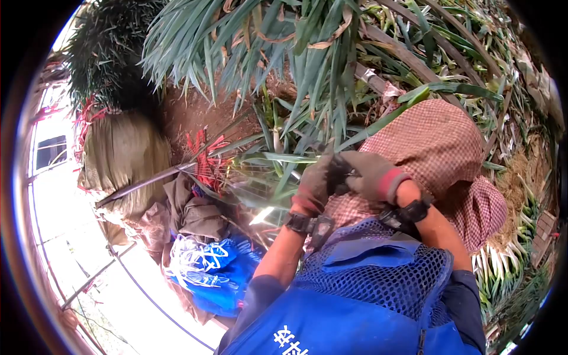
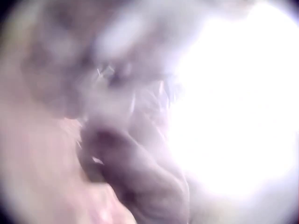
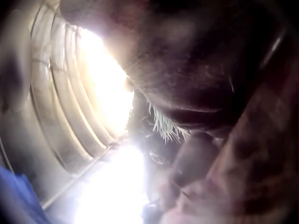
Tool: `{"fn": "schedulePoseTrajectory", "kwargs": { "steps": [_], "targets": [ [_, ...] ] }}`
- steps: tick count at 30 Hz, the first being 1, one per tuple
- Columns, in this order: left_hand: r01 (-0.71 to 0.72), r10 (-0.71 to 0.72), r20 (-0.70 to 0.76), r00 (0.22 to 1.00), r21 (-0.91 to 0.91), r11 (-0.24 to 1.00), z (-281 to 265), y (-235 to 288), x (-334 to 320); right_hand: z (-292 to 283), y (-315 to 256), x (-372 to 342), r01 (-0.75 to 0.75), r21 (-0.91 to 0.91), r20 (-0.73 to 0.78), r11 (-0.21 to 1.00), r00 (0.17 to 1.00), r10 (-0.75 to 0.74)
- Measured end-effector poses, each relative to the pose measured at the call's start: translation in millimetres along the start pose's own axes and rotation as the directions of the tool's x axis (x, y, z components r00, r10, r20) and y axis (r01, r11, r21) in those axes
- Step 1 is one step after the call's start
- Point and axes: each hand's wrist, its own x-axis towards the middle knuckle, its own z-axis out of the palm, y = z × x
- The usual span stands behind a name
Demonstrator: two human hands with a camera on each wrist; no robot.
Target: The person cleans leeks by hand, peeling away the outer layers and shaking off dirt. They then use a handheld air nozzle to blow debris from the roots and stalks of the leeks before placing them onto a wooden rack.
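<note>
Both hands wear brown work gloves and meet in front of the person's chest, over the lap. The left hand [image 1: 315,182] touches the right hand [image 1: 373,170], whose glove has a red cuff. Their fingers bend toward each other around a small dark patch; I cannot tell what, if anything, they hold there. A long green onion leaf [image 1: 278,157] reaches up to the left glove. In the left wrist view the brown glove [image 2: 140,177] is blurred beside strong glare. A dark glove [image 3: 187,79] fills much of the right wrist view.
A big heap of green onions [image 1: 248,41] lies ahead, with more onions [image 1: 497,266] at the right. Left are red ties [image 1: 207,157], a pole [image 1: 142,184], an olive sack [image 1: 121,160] and a blue bag [image 1: 219,275] with white strings. Checked cloth [image 1: 426,139] covers the legs.
</note>
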Motion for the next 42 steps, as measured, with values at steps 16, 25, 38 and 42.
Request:
{"fn": "schedulePoseTrajectory", "kwargs": {
  "steps": [16, 25, 38, 42],
  "targets": [
    [-0.119, 0.098, 0.086, 0.991, 0.278, 0.953, -9.6, 41.8, -7.1, 23.2, -4.4, 33.4, 0.194, -0.049, -0.244, 0.980, 0.949, -0.200],
    [-0.037, 0.325, -0.345, 0.880, 0.634, 0.772, -134.8, -2.0, 46.7, 26.9, -25.6, 35.6, 0.261, -0.075, 0.131, 0.963, 0.959, -0.249],
    [-0.050, 0.010, 0.063, 0.998, 0.873, -0.485, -161.3, -20.7, 199.6, -15.4, 12.5, 4.5, -0.029, 0.160, -0.101, 0.987, 0.994, 0.046],
    [-0.325, 0.080, 0.376, 0.923, 0.875, -0.359, -127.8, -15.0, 244.0, -22.5, 31.0, -6.4, -0.003, 0.212, -0.150, 0.977, 0.988, 0.035]
  ]
}}
